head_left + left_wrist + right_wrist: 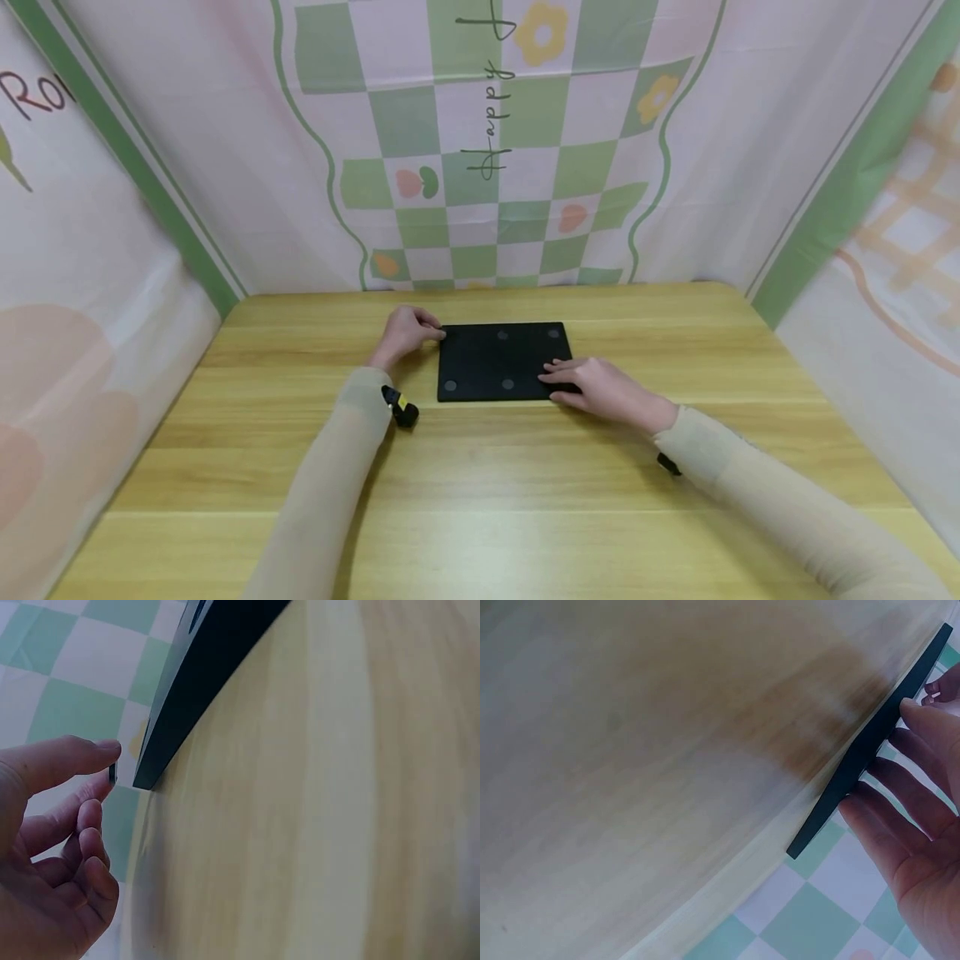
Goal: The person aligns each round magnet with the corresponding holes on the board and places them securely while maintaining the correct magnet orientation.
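Observation:
A flat black rectangular board (487, 360) lies on the wooden table, with several small grey round spots such as one round spot (507, 384) on its upper face. At its far left corner my left hand (405, 335) pinches a small, thin dark piece (113, 773) between thumb and index finger. The piece shows edge-on in the left wrist view, a little apart from the board's corner. My right hand (600, 389) rests on the near right corner of the board, fingers extended over the top and thumb at the near edge. That corner is hidden beneath it.
The wooden table (480, 500) reaches back to a printed cloth (532, 112) with green and white checks. More printed cloth hangs at the left and right sides. A small black camera (403, 410) is strapped to the left wrist.

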A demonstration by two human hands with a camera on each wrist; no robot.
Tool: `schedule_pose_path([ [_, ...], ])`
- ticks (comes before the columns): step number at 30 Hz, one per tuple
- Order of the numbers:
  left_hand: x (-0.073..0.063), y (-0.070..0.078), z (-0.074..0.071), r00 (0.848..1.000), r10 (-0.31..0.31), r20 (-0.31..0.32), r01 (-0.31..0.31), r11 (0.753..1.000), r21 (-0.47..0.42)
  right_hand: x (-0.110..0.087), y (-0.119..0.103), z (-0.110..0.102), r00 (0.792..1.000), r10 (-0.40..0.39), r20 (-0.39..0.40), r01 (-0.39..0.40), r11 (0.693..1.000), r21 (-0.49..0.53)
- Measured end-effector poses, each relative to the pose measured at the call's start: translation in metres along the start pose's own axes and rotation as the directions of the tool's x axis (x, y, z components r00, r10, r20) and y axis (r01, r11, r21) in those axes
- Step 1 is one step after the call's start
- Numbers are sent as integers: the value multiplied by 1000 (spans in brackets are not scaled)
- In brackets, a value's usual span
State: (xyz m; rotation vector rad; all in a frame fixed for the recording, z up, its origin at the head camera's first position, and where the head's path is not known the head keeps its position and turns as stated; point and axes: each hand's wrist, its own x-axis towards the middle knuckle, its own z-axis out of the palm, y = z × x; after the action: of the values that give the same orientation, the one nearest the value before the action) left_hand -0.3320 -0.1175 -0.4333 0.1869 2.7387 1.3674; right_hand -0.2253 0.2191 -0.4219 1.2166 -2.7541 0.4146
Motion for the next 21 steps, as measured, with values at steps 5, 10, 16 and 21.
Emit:
schedule_pose_path([
  [5,1,1,3,1000,2,5,-2,1000,-2,0,0,0,1000,-6,0,6,1000,-2],
  [10,1,3,5,1000,8,8,-8,1000,-5,1,1,0,1000,0,10,0,1000,-3],
  [16,3,5,7,1000,13,27,-12,1000,-13,1,1,0,1000,-3,9,3,1000,5],
  [21,4,7,9,999,6,40,-6,1000,-16,0,1,0,1000,1,11,-1,1000,7],
])
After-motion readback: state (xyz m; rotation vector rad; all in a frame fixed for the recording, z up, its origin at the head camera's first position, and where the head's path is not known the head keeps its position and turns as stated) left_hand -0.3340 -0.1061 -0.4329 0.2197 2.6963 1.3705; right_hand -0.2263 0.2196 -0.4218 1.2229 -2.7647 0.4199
